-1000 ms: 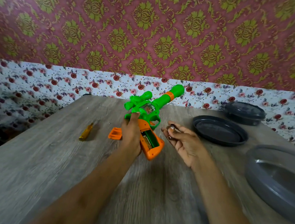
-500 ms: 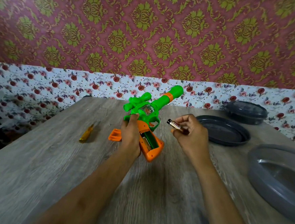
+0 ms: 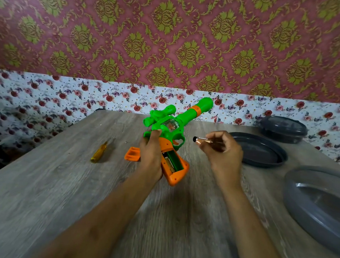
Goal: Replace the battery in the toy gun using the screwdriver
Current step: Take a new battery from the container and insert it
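A green and orange toy gun [image 3: 173, 129] is held above the wooden table [image 3: 58, 191], barrel pointing up and away. My left hand [image 3: 151, 156] grips its orange handle, whose battery compartment [image 3: 172, 161] faces me uncovered. My right hand [image 3: 222, 151] pinches a copper-coloured battery [image 3: 201, 140] level, its dark tip pointing left toward the gun, a short gap from it. The orange compartment cover [image 3: 132, 154] lies on the table just left of my left hand. Further left lies the yellow-handled screwdriver [image 3: 98, 152]. A tiny screw [image 3: 125, 143] rests near the cover.
A dark round lid [image 3: 264, 154] lies right of my right hand. Behind it a dark lidded container [image 3: 283, 128] stands by the wall. A large grey tray [image 3: 320, 203] fills the right edge. The floral wall closes off the table's far side.
My right hand turned over, rose and brought the battery up between its fingertips, pointing toward the gun. The gun and my left hand stayed almost still.
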`<state>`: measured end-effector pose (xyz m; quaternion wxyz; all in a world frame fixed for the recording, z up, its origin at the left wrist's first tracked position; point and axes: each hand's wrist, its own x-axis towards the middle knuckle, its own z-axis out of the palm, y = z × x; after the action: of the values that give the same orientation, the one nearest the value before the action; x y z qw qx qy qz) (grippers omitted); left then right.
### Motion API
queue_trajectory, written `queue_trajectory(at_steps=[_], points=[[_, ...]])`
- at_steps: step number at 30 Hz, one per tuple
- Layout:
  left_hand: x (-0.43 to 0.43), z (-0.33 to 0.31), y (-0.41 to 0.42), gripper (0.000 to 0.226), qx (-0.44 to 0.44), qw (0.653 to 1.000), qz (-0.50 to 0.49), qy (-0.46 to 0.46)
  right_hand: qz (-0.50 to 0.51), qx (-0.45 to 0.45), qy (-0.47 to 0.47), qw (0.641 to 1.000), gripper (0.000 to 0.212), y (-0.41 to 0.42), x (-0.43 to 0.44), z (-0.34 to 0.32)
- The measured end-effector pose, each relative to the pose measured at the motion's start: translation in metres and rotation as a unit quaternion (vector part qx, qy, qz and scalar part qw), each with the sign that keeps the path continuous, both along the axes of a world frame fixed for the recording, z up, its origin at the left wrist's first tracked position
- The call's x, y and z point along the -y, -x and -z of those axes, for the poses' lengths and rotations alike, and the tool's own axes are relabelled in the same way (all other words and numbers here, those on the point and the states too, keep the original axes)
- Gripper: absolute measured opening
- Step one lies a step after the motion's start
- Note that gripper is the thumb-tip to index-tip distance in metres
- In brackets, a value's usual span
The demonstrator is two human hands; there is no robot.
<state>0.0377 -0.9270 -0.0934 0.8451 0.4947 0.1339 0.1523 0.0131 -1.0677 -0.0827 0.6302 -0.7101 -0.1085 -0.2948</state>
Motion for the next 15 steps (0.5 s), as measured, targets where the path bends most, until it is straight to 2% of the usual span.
queue_trajectory(at_steps=[2, 6, 10, 13, 15], points=[[0.0026, 0.0012, 0.0004, 0.016, 0.000, 1.000, 0.006, -0.004, 0.004, 0.044, 0.085, 0.995, 0.024, 0.0010, -0.0040, 0.0018], [0.0077, -0.0011, 0.0056, 0.001, 0.013, 1.000, 0.017, -0.008, -0.027, 0.039, 0.106, 0.993, 0.042, 0.0032, -0.0082, 0.0013], [0.0092, 0.0002, 0.0055, 0.004, 0.027, 0.999, 0.021, -0.026, -0.086, 0.011, 0.047, 0.995, 0.027, 0.0030, -0.0062, -0.0012], [0.0096, 0.0001, 0.0068, 0.002, 0.029, 0.999, 0.019, -0.032, -0.113, 0.013, 0.073, 0.991, 0.012, 0.0039, -0.0059, -0.0019], [0.0096, -0.0007, 0.0075, 0.003, 0.030, 0.999, 0.017, -0.030, -0.101, 0.023, 0.103, 0.989, 0.019, 0.0043, -0.0079, -0.0021]])
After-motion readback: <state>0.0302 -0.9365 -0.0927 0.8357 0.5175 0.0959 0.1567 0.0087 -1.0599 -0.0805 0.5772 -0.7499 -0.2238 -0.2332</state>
